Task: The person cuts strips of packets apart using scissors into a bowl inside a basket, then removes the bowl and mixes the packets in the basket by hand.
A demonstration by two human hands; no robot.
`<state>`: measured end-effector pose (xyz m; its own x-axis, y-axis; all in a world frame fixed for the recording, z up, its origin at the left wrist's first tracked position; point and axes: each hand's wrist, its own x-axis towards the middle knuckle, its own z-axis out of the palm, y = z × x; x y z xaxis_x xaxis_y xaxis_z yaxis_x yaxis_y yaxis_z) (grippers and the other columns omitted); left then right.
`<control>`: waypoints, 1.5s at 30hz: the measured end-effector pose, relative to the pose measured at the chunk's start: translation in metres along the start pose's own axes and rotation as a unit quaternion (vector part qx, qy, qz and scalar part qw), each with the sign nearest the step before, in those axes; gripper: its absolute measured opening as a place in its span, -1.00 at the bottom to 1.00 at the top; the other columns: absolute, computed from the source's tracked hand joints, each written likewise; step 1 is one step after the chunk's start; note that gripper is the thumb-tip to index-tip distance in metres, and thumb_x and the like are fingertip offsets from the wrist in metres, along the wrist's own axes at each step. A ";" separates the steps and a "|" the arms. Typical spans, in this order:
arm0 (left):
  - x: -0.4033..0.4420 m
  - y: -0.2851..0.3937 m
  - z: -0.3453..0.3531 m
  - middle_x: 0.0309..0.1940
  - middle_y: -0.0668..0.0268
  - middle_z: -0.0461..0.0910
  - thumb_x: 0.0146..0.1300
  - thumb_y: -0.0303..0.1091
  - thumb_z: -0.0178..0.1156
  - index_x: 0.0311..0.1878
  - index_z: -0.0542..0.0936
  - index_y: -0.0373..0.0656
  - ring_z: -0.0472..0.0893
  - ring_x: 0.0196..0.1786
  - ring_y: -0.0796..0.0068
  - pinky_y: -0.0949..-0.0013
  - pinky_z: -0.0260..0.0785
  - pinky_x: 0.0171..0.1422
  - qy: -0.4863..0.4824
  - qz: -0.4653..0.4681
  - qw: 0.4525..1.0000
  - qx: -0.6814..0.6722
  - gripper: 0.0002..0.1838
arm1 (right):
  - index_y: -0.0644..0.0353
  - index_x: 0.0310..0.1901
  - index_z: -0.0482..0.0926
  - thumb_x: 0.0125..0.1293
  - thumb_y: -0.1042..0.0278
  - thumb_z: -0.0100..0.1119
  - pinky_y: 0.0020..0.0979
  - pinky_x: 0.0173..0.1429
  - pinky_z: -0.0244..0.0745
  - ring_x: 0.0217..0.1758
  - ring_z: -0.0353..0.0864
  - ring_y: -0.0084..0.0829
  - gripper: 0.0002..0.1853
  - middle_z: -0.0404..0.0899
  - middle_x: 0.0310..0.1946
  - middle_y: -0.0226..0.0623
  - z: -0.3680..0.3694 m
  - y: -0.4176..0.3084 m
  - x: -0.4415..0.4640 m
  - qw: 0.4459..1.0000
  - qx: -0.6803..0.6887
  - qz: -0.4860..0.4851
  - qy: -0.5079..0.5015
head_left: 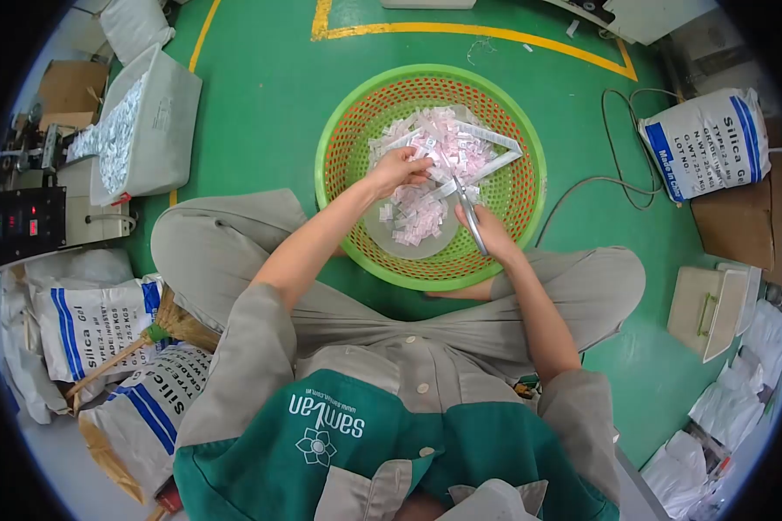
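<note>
My left hand (397,171) pinches part of a pale strip of small sachets (495,139) over a round basket. The strip loops out to the right. In my right hand (488,233) is a pair of silver scissors (469,214), with the blades pointing up toward the strip, near my left fingers. Whether the blades touch the strip is too small to tell. Below both hands, a heap of pink and white sachets (419,219) fills the middle of the green basket (356,252), which has an orange-red mesh showing inside its wall.
A white bin (169,113) full of pale packets stands at upper left. Silica gel sacks (708,143) lie at right and lower left. A broom (182,323) is by my left knee. A cable (595,178) runs over the green floor, beside a beige container (704,308).
</note>
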<state>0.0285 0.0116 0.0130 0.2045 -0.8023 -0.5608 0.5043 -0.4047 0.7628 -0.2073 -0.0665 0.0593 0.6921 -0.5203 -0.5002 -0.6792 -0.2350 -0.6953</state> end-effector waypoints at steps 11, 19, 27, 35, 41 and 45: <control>-0.008 0.001 0.012 -0.38 0.44 0.56 0.27 -0.21 0.24 -0.12 0.51 -0.16 0.51 -0.37 0.71 0.58 0.44 -0.26 -0.040 0.047 0.994 0.091 -0.74 | 0.34 -0.46 0.50 0.22 -0.36 0.04 -0.35 -0.36 0.35 -0.48 0.48 -0.41 -0.30 0.37 -0.67 -0.28 -0.006 -0.011 -0.005 0.993 0.072 0.086 -0.048; -0.003 -0.002 0.007 -0.38 0.34 0.56 0.35 -0.25 0.11 -0.19 0.55 -0.30 0.55 -0.36 0.60 0.51 0.49 -0.28 -0.033 0.029 0.994 0.101 -0.75 | 0.34 -0.33 0.61 0.12 -0.45 0.02 -0.13 -0.16 0.46 -0.29 0.62 -0.02 -0.23 0.60 -0.44 0.03 -0.003 -0.004 -0.005 0.992 -0.087 -0.031 0.090; -0.005 -0.002 0.012 -0.32 0.28 0.57 0.35 -0.23 0.12 -0.12 0.56 -0.35 0.57 -0.30 0.55 0.49 0.50 -0.24 -0.065 0.010 0.977 0.203 -0.69 | 0.35 -0.33 0.61 0.13 -0.39 0.06 -0.12 -0.20 0.45 -0.36 0.60 0.00 -0.27 0.58 -0.50 0.03 -0.008 -0.010 -0.002 0.993 -0.118 0.022 0.017; -0.008 0.011 0.006 0.19 0.02 0.32 0.33 -0.55 -0.10 0.31 0.20 -0.43 0.53 0.12 0.26 0.38 0.53 0.08 -0.055 -0.036 0.996 -0.064 -0.52 | 0.37 -0.32 0.62 0.14 -0.45 0.02 -0.11 -0.18 0.45 -0.31 0.61 0.03 -0.21 0.58 -0.45 0.14 -0.010 -0.003 -0.002 0.994 -0.044 0.019 0.093; -0.002 0.020 0.003 0.16 0.07 0.38 0.18 -0.51 0.06 0.33 0.24 -0.28 0.42 0.21 0.17 0.17 0.33 0.24 0.046 0.109 0.993 0.010 -0.40 | 0.33 -0.29 0.64 0.15 -0.43 0.02 -0.13 -0.19 0.45 -0.32 0.62 0.01 -0.24 0.60 -0.45 0.09 -0.011 -0.007 -0.003 0.994 -0.061 0.048 0.075; -0.003 0.006 0.007 -0.01 0.02 0.45 0.04 -0.40 0.21 0.16 0.42 -0.21 0.44 0.12 0.06 0.13 0.29 0.23 0.168 0.336 0.843 0.384 -0.47 | 0.33 -0.31 0.63 0.17 -0.40 0.02 -0.15 -0.20 0.44 -0.34 0.62 -0.02 -0.26 0.59 -0.50 0.05 -0.011 -0.009 -0.003 0.995 -0.041 0.046 0.082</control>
<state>0.0252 0.0087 0.0212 0.5193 -0.8461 0.1203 -0.4859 -0.1765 0.8560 -0.2062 -0.0723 0.0728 0.5819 -0.6678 -0.4642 -0.7599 -0.2431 -0.6029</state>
